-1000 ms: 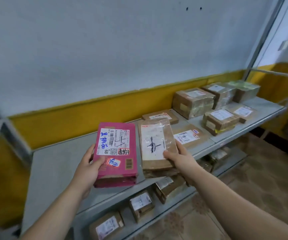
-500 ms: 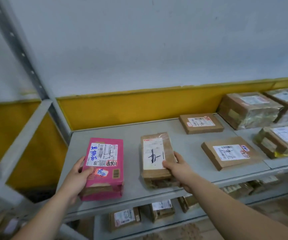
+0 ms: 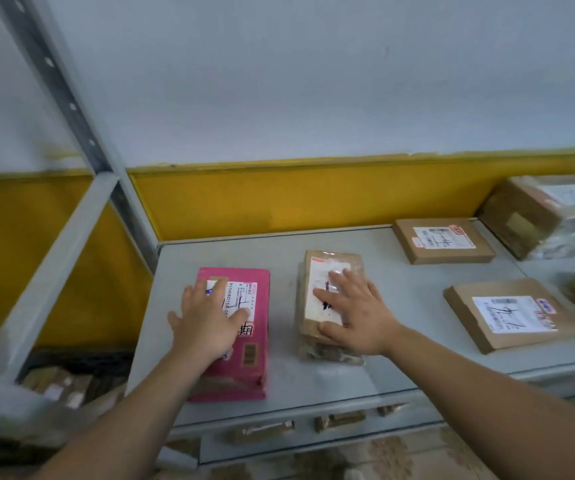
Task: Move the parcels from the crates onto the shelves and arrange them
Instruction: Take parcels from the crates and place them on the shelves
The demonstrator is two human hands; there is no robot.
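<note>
1. Head view, the only one we have: our left hand (image 3: 206, 323) lies palm down on the pink parcel (image 3: 251, 362). Its fingers are straight and spread, pressing on the label and curled round nothing.
2. Our right hand (image 3: 355, 313) rests the same way on the brown taped parcel (image 3: 334, 261), fingers flat on its white label.
3. Both parcels lie flat on the grey shelf (image 3: 400, 306). They are near each other but apart, the brown one at 3 o'clock of the pink one.
4. At 1 o'clock of the brown parcel lies a flat cardboard parcel (image 3: 443, 241), and at 3 o'clock a second flat parcel (image 3: 511, 315). A large wrapped box (image 3: 549, 216) sits at the far right.
5. On the lower shelf (image 3: 279, 448), at 6 o'clock, we see the edges of several small parcels (image 3: 339, 420).
6. At 8 o'clock, beyond the shelf post (image 3: 71, 105), a dark container (image 3: 81, 358) holds brown parcels (image 3: 57, 384), which are too blurred to count.
</note>
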